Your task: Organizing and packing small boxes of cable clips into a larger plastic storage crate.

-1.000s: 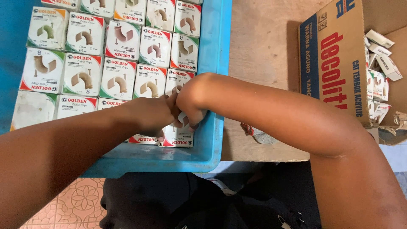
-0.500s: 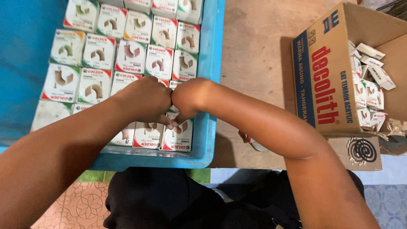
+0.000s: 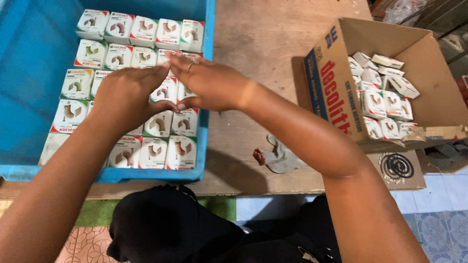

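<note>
Over boxed rows (image 3: pixel 141 87) in blue crate (image 3: pixel 29 58), both hands' fingers (image 3: pixel 170 61) flat (cardboard box (image 3: pixel 341 87) aside).

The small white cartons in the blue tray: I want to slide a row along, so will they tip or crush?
The small white cartons lie flat and packed edge to edge in the blue tray, so they probably slide together without tipping. They look like thin card, likely light and easily dented under the left hand or right hand.
</note>
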